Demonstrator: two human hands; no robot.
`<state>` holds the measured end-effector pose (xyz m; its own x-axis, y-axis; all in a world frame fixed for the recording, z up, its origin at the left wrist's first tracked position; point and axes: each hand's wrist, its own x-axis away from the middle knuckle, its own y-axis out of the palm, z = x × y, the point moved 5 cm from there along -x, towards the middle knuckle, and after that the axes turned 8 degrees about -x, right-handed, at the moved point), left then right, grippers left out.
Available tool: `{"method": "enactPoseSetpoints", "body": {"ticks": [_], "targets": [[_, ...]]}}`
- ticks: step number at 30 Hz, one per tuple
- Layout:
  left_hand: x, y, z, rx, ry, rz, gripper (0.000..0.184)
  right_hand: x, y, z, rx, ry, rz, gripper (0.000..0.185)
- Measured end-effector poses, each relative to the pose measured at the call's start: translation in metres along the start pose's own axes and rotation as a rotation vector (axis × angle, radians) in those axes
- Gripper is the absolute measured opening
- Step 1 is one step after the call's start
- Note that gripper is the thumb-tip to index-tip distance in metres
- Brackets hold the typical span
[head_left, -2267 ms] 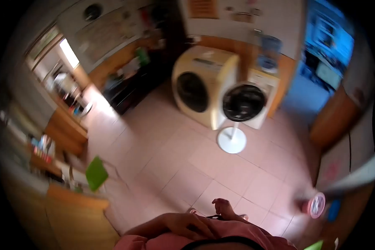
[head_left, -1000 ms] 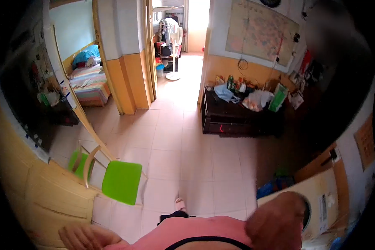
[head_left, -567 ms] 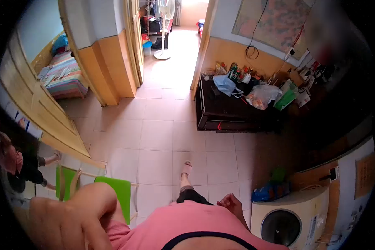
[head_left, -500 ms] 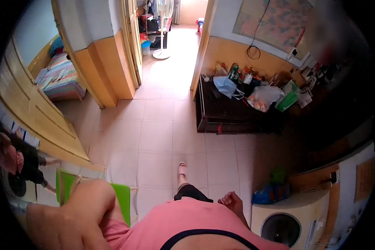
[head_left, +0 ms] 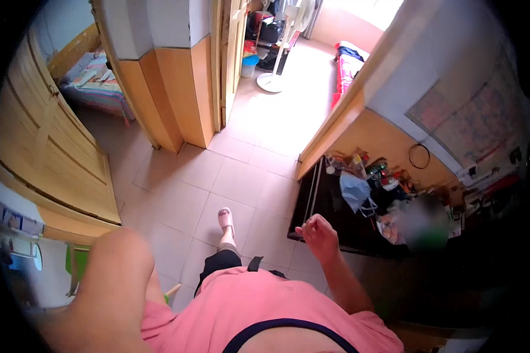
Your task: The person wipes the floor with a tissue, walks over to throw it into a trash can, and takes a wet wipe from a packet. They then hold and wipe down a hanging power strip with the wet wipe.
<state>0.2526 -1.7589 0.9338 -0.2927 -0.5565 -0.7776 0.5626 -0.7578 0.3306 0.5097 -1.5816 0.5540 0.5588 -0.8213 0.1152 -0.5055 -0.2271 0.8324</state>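
Observation:
My right hand (head_left: 319, 233) is held out ahead of my body, its fingers curled in loosely with nothing seen in them. In the view it lies by the near left corner of a dark cabinet (head_left: 312, 207), apparently without touching it. My left arm (head_left: 109, 276) is bent and raised close to the camera at the lower left. The left hand's fingers are out of sight or blurred there. Below me show a pink top (head_left: 265, 291), dark shorts (head_left: 217, 269) and one foot in a pink slipper (head_left: 225, 218) on the tiles.
A face mask (head_left: 356, 191), bottles and bags crowd the cabinet. Ahead, a doorway shows a white standing fan (head_left: 270, 82), a blue bucket (head_left: 249, 66) and a red-covered bed (head_left: 344, 73). Leftward are a wooden door (head_left: 53, 129), another bed (head_left: 97, 94) and part of a green chair (head_left: 79, 262).
The view has turned right and moved forward, bringing the cabinet closer. My right hand has swung up and forward. My left arm stays raised. The washing machine has left view.

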Motion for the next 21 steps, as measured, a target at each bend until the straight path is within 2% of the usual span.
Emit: {"method": "enactPoseSetpoints", "body": {"ticks": [2, 5, 6, 8, 11, 12, 13, 16, 17, 21], "targets": [[-0.018, -0.056, -0.005, 0.007, 0.035, -0.024, 0.043, -0.051, -0.006, 0.003, 0.074, 0.017, 0.029, 0.019], [-0.053, -0.146, -0.009, -0.006, 0.116, -0.078, 0.043, -0.118, -0.036, 0.006, -0.064, 0.065, 0.063, 0.019], [-0.067, -0.174, -0.010, 0.001, 0.140, -0.099, 0.043, -0.134, -0.049, 0.009, -0.174, 0.082, 0.166, 0.018], [-0.098, -0.229, -0.012, -0.009, 0.203, -0.129, 0.044, -0.165, -0.063, 0.004, -0.190, 0.050, 0.349, 0.023], [-0.149, -0.311, -0.019, -0.022, 0.417, -0.157, 0.044, -0.196, -0.088, -0.009, -0.283, -0.021, 0.555, 0.023], [-0.163, -0.335, -0.025, -0.006, 0.456, -0.147, 0.044, -0.202, -0.097, -0.012, -0.298, -0.057, 0.557, 0.023], [-0.174, -0.354, -0.035, 0.007, 0.459, -0.147, 0.044, -0.207, -0.107, -0.015, -0.324, -0.077, 0.601, 0.023], [-0.215, -0.419, -0.064, 0.089, 0.127, -0.197, 0.040, -0.232, -0.143, -0.030, -0.377, -0.123, 0.684, 0.023], [-0.228, -0.440, -0.074, 0.089, 0.080, -0.231, 0.038, -0.245, -0.155, -0.037, -0.402, -0.138, 0.717, 0.023], [-0.276, -0.503, -0.118, 0.005, 0.099, -0.320, 0.029, -0.311, -0.201, -0.086, -0.438, -0.167, 0.801, 0.021]]}}
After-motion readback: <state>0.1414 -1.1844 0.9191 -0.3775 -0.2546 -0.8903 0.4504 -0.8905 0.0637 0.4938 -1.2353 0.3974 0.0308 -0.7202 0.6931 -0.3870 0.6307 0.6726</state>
